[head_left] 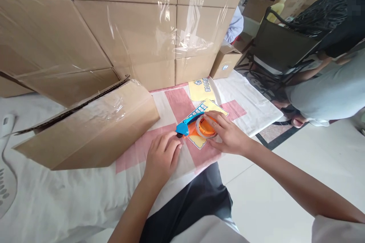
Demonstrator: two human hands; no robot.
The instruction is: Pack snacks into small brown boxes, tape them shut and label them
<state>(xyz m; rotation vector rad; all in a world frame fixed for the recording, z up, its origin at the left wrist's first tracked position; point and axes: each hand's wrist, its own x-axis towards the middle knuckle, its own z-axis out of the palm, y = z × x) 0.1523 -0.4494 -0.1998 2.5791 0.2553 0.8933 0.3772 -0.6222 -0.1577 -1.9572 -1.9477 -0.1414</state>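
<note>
A blue and orange tape dispenser point(182, 128) with a roll of clear tape point(197, 130) lies low over the table in front of me. My right hand point(225, 133) is closed around its roll end, fingers on top and thumb below. At the front end, beside the black roller, the fingers of my left hand point(163, 155) are bent and touch the blue head; the strip of tape itself is too fine to make out. Beneath the dispenser is a yellow printed card point(198, 141), partly hidden. Another yellow card point(201, 89) lies just behind it.
An opened cardboard box point(94, 129) lies left of my hands. Stacked, film-wrapped boxes point(125, 38) wall off the back, with a small box point(226, 62) at their right. A white perforated object point(7, 182) lies far left. Beyond the cloth-covered table point(256, 102) are a chair point(281, 45) and people.
</note>
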